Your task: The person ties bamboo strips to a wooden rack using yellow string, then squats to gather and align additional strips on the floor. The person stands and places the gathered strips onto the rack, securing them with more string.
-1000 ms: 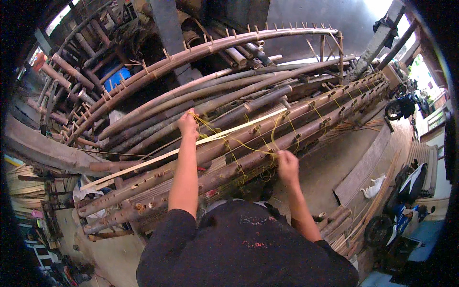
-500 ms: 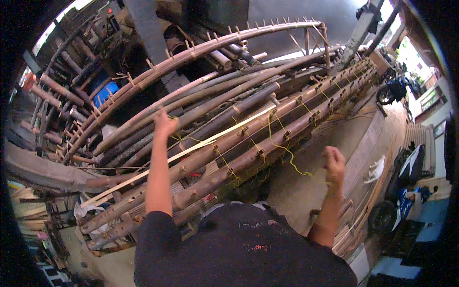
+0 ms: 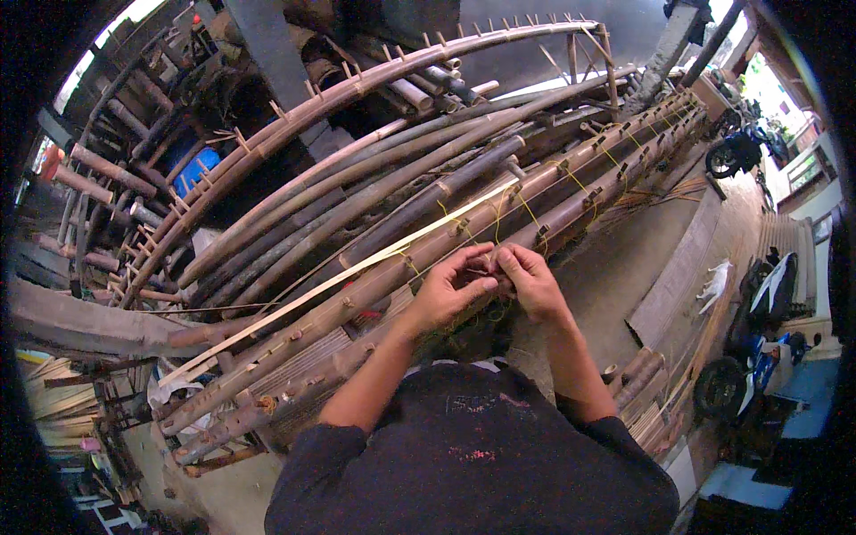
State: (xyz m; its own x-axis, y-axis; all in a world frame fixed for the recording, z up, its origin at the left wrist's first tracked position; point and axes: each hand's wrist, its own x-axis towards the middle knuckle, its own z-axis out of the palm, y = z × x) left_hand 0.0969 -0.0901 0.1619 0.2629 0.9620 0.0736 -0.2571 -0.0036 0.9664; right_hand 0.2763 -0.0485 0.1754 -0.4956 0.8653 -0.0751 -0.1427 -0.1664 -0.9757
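Head-worn fisheye view, downward onto the nearby hands

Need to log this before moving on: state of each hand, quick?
Left hand: fingers curled, close by the right; can't tell if it grips anything.
Right hand: closed, thumb against fingers; anything held can't be made out.

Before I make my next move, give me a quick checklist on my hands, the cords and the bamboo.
1. Hands together: ok. Left hand and right hand meet above the notched bamboo poles.
2. Grip on a cord: cannot tell. The fingers hide whatever is between them.
3. Yellow cords spanning the poles: ok. Several cross from one pole to the other, farther along; tightness can't be judged.
4. Area below the hands free of loose strands: not ok. A yellowish tangle shows there.
5. Pale strip lengthwise beside the far pole: ok.
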